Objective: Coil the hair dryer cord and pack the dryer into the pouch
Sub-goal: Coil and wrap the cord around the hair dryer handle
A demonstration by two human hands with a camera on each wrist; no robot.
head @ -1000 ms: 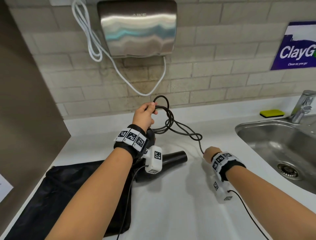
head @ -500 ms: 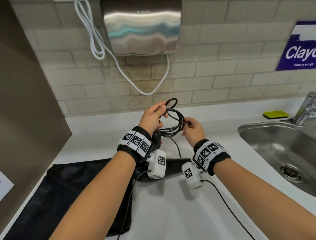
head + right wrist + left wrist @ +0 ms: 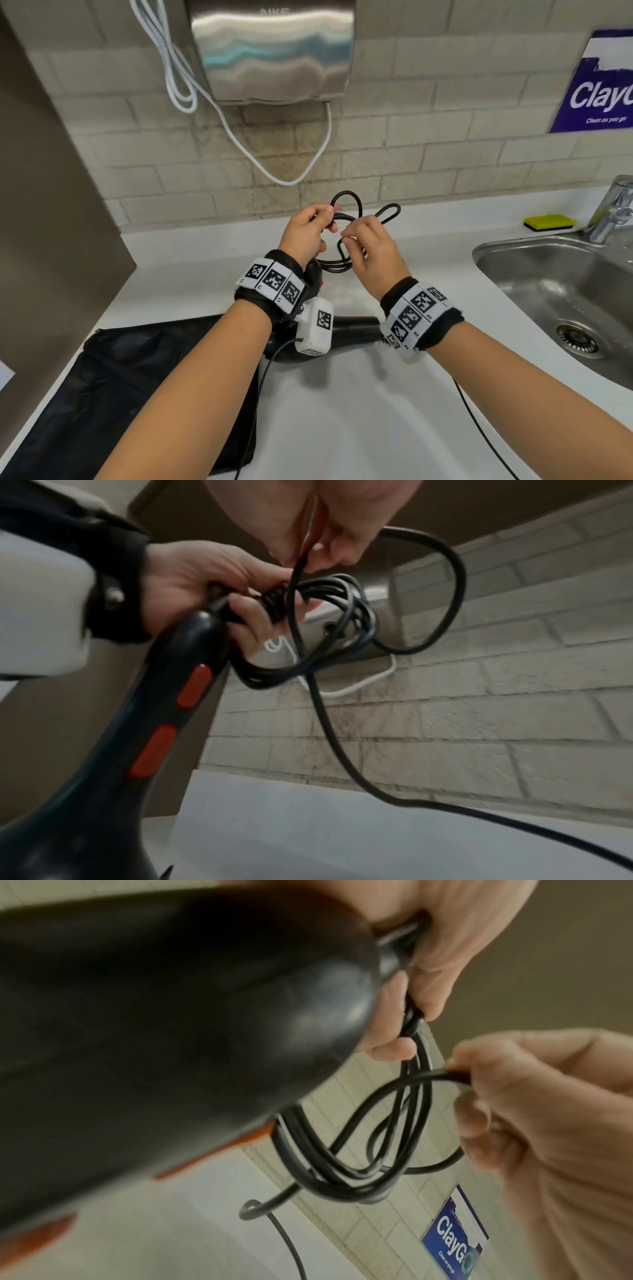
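The black hair dryer (image 3: 356, 330) with red buttons (image 3: 193, 687) lies on the white counter, its handle rising toward my left wrist. My left hand (image 3: 306, 231) grips several loops of the black cord (image 3: 346, 219) gathered at the handle's end (image 3: 394, 950). My right hand (image 3: 368, 246) pinches a fresh loop of cord (image 3: 428, 1079) beside that coil. A loose length of cord (image 3: 445, 807) trails down onto the counter. The black pouch (image 3: 120, 383) lies flat at the lower left, partly under my left forearm.
A steel sink (image 3: 565, 294) with a tap (image 3: 613, 212) sits to the right, a yellow sponge (image 3: 549, 222) behind it. A steel hand dryer (image 3: 274, 51) with a white cable (image 3: 239, 144) hangs on the tiled wall. A brown panel (image 3: 51, 205) bounds the left.
My right hand came up from the counter with a length of cord and brought it to the coil in my left hand. The coil has gained a loop.
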